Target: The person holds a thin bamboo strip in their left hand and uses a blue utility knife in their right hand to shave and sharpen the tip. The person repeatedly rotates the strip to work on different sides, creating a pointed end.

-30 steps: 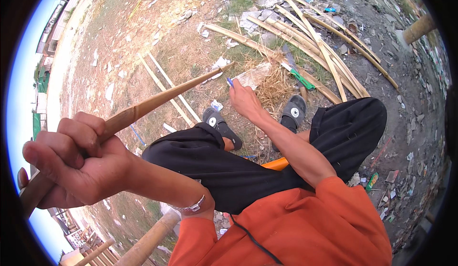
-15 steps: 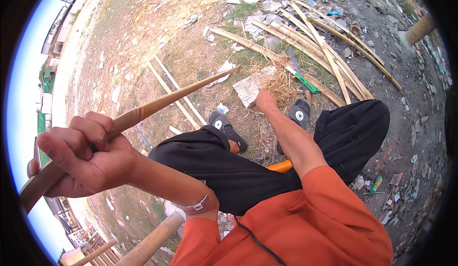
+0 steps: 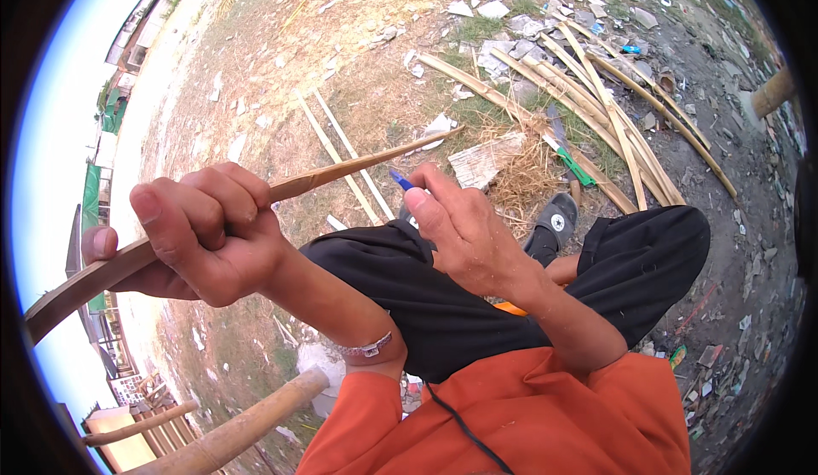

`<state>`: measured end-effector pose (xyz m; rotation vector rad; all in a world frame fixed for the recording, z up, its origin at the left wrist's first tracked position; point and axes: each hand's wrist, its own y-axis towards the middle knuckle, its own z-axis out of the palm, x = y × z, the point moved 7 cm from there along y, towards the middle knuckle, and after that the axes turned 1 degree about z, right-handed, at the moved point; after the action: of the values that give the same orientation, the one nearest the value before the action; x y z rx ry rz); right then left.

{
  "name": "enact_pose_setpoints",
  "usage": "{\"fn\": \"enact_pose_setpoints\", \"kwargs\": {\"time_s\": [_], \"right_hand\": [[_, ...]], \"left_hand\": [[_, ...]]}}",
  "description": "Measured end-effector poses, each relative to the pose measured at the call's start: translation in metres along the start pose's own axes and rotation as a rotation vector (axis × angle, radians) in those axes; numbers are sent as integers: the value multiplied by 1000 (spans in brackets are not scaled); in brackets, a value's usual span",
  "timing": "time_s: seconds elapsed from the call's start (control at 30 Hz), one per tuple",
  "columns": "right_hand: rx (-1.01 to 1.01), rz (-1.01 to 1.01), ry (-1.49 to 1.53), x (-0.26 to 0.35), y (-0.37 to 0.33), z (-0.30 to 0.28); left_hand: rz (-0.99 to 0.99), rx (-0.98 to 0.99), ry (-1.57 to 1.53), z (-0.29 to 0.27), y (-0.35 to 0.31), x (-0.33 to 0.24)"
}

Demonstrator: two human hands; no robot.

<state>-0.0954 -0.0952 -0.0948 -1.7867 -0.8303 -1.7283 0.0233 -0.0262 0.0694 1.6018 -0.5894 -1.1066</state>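
A: What does the left hand (image 3: 204, 228) hold?

B: Its curled fingers are clamped around a long, tapering strip of tan bamboo (image 3: 315, 180).

A: Where is that, against the flat, whitish, weathered slab (image 3: 486, 160) on the ground?

B: Left of the slab, held up off the ground, its thin tip pointing toward the slab's far left corner.

A: And the right hand (image 3: 473, 232)?

B: Nearer the body than the slab, thumb and fingers closed on a small, slim, blue object (image 3: 400, 179). The hand hides part of it, so I can't tell its kind.

A: What lies around the slab?

B: Loose, straw-coloured shavings (image 3: 530, 168) to its right, a narrow, bright green piece (image 3: 575, 166) past those, and two thin, pale, straight strips (image 3: 324, 137) to its left.
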Motion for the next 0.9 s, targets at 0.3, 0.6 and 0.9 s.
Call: {"fn": "enact_pose_setpoints", "kwargs": {"time_s": [0.3, 0.6, 0.9], "right_hand": [[-191, 30, -320, 0, -18, 16], [-325, 35, -432, -31, -2, 16], [-326, 34, -484, -35, 2, 13]], "left_hand": [[41, 120, -193, 13, -3, -6], [49, 0, -23, 14, -1, -6], [44, -56, -23, 12, -2, -6]]}}
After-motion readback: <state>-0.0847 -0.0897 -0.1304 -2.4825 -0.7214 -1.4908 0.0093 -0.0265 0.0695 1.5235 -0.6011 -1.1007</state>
